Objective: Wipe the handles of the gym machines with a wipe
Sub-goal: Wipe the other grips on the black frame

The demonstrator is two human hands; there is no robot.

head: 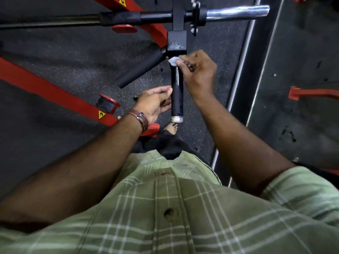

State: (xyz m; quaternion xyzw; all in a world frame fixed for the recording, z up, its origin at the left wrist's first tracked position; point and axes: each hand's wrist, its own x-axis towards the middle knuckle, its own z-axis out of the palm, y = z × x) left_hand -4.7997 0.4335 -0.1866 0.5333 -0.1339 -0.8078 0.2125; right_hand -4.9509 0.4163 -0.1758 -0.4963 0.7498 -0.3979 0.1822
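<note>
I note the handle point(177, 92) has a black, slightly glossy grip with a bare metal end cap. The wipe point(173, 60) looks like white crumpled paper or cloth. The bar point(238, 11) is polished chrome; frame point(45, 87) red painted metal; floor point(73, 57) speckled matt rubber.

Brown watch point(141, 119), green plaid shirt point(183, 208), speckled floor point(73, 57).

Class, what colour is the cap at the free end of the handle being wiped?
Silver-grey metal, on the otherwise black handle; the cap shows in the head view.
</note>
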